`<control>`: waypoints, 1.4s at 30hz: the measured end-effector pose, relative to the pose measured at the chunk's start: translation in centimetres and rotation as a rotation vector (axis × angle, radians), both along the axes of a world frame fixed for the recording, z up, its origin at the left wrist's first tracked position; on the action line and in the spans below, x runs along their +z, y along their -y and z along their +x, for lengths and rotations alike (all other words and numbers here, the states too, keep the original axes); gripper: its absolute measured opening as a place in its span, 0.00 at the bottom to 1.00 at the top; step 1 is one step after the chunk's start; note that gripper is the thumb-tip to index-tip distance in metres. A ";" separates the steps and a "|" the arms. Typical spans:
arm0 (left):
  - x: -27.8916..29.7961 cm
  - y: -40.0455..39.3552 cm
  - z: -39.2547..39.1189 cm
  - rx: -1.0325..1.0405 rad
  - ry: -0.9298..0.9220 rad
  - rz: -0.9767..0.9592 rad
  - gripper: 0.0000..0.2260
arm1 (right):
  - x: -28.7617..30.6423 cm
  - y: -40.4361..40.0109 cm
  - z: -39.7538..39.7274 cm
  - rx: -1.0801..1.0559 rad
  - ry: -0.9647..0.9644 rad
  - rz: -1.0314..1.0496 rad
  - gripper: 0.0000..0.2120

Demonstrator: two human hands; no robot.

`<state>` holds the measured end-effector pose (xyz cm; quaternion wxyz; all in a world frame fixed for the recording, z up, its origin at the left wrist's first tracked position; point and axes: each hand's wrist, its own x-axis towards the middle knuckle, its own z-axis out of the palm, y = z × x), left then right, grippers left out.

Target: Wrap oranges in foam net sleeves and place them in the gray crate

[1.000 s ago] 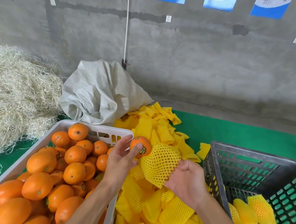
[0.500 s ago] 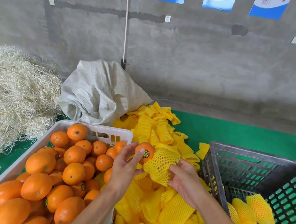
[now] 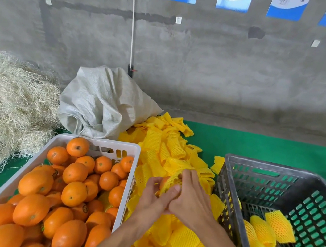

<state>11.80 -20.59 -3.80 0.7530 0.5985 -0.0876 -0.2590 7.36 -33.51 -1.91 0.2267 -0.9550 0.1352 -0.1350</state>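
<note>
Green matting (image 3: 255, 144) is covering the work surface, with a bare concrete wall (image 3: 203, 67) rising behind it at twelve o'clock. At nine o'clock a heap of pale straw (image 3: 10, 108) is lying against the wall, and a crumpled woven sack (image 3: 100, 105) is slumping just beside it at eleven o'clock. At seven o'clock a white crate (image 3: 100, 143) is sitting heaped with loose oranges (image 3: 73, 174), piled up to its rim. Between the two crates, from twelve o'clock down to six, a pile of yellow foam net sleeves (image 3: 161, 149) is spreading across the matting. Over that pile the left hand (image 3: 151, 198) is curling round an orange (image 3: 164, 182) from the left, while the right hand (image 3: 189, 197) is gripping a net sleeve (image 3: 172, 181) with thumb and fingers, the sleeve lying over most of the fruit so only a sliver of peel is showing. The two hands are touching each other. At four o'clock the gray crate (image 3: 269, 169) is standing on the matting, holding a few wrapped oranges (image 3: 267, 231) lying together against its near left wall.
</note>
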 end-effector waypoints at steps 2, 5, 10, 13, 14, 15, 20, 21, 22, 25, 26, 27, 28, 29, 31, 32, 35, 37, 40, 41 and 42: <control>0.1 0.0 0.0 -0.024 -0.039 -0.008 0.37 | 0.1 -0.7 -0.1 0.016 0.055 -0.208 0.18; 0.1 0.0 0.1 -0.027 -0.215 -0.098 0.32 | 0.3 -1.1 0.0 0.045 0.124 -0.276 0.23; -0.1 -0.3 1.0 -0.078 -0.350 -0.321 0.22 | -0.1 -1.1 0.5 0.134 0.213 -0.112 0.29; -0.6 -0.7 2.0 -0.026 -0.476 -0.406 0.23 | -0.8 -0.7 0.5 0.200 0.245 0.066 0.33; -0.7 -0.8 2.3 -0.012 -0.503 -0.449 0.24 | -0.9 -0.5 0.5 0.213 0.258 0.146 0.35; -0.7 -0.9 2.7 -0.002 -0.523 -0.496 0.25 | -1.0 -0.3 0.6 0.220 0.271 0.241 0.38; -0.8 -1.2 3.4 -0.053 -0.552 -0.560 0.26 | -1.5 0.4 0.9 0.208 0.315 0.448 0.36; -1.0 -1.1 3.3 -0.073 -0.531 -0.531 0.26 | -1.5 0.4 0.9 0.201 0.315 0.519 0.35; -1.2 -1.1 3.2 -0.094 -0.509 -0.503 0.26 | -1.5 0.4 0.9 0.193 0.313 0.602 0.34; -1.3 -1.0 3.1 -0.146 -0.509 -0.500 0.25 | -1.1 0.5 1.0 0.119 0.310 0.814 0.21; -1.2 -1.1 3.1 -0.149 -0.542 -0.518 0.25 | -0.9 0.5 1.1 0.086 0.304 0.860 0.15; -1.0 -1.1 3.1 -0.151 -0.576 -0.525 0.26 | -0.8 0.6 1.2 0.061 0.293 0.895 0.12; -0.9 -1.1 3.1 -0.158 -0.596 -0.517 0.26 | -0.7 0.7 1.3 0.048 0.281 0.910 0.11; -1.0 -1.0 3.1 -0.165 -0.599 -0.495 0.26 | -0.7 0.8 1.3 0.043 0.267 0.914 0.11; -1.1 -0.8 3.1 -0.156 -0.584 -0.428 0.25 | -0.5 0.9 1.3 0.040 0.243 0.928 0.11; -1.1 -0.7 3.0 -0.141 -0.583 -0.408 0.25 | -0.5 0.9 1.3 0.038 0.239 0.940 0.12; -1.1 -0.6 3.0 -0.115 -0.594 -0.431 0.26 | -0.6 1.3 1.1 0.046 0.280 0.923 0.14; -0.9 -0.7 3.0 -0.099 -0.570 -0.465 0.27 | -0.8 1.4 1.0 0.081 0.306 0.845 0.14; -0.6 -0.9 2.9 -0.114 -0.512 -0.470 0.28 | -1.2 1.5 1.3 0.104 0.325 0.797 0.11; -0.5 -0.9 2.7 -0.121 -0.488 -0.455 0.27 | -1.3 1.6 1.3 0.116 0.337 0.767 0.10; -0.4 -1.0 2.7 -0.118 -0.468 -0.440 0.26 | -1.4 1.9 1.3 0.133 0.351 0.691 0.09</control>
